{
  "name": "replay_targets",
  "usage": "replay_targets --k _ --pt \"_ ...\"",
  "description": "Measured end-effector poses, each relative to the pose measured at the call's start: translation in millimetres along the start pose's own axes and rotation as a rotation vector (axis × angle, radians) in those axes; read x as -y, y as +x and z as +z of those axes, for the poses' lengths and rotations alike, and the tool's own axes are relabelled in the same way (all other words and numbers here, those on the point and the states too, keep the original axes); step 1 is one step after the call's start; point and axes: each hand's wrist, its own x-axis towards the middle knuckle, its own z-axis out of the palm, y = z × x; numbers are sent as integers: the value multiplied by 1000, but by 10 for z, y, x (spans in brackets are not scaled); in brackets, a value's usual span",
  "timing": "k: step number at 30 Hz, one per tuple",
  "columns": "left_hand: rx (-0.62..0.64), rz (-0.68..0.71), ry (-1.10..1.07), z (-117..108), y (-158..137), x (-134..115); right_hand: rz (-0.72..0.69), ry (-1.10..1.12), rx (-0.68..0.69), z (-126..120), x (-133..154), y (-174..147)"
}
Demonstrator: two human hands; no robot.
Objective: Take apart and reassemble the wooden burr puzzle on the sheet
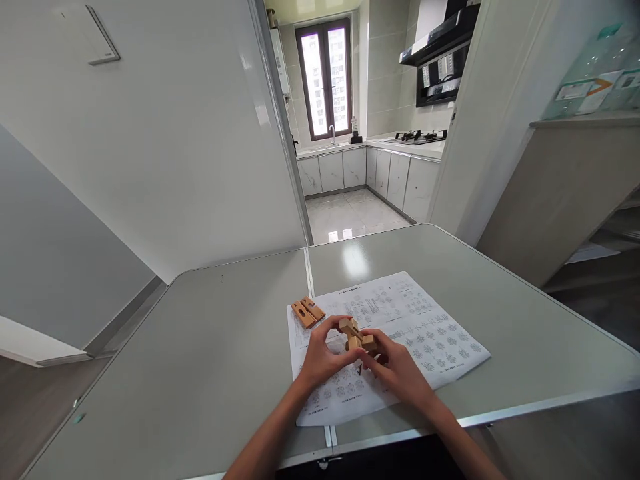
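A wooden burr puzzle [354, 341], made of several interlocking light-brown blocks, is held between both hands above a printed sheet. My left hand [323, 353] grips it from the left, thumb below and fingers at the top. From the right, my right hand [393, 363] has its thumb and fingers closed on the puzzle's right end. Two loose notched wooden pieces [308, 312] with dark marks lie side by side on the sheet's upper left corner. The instruction sheet [440, 333] shows rows of small puzzle drawings and lies under both hands, which hide part of it.
The grey-green folding table [225, 360] has a metal edge and a seam down its middle. A white wall [175, 133] rises beyond its left side. Behind the table a doorway opens to a kitchen with a gas stove [420, 137]. Plastic bottles [597, 80] stand on a ledge at right.
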Motion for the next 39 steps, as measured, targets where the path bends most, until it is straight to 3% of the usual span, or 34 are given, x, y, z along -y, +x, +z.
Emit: replay_targets --k 7,16,27,39 --pt "-49 -63 -151 -9 22 104 4 36 32 -7 -13 -4" --pt "-60 -125 -386 -17 63 156 -147 -289 -95 14 -101 -17" --pt "-41 -135 -409 -18 64 101 -253 -413 -60 31 -95 -5" --pt "-34 -128 -399 -21 67 95 -277 -458 -102 39 -101 -5"
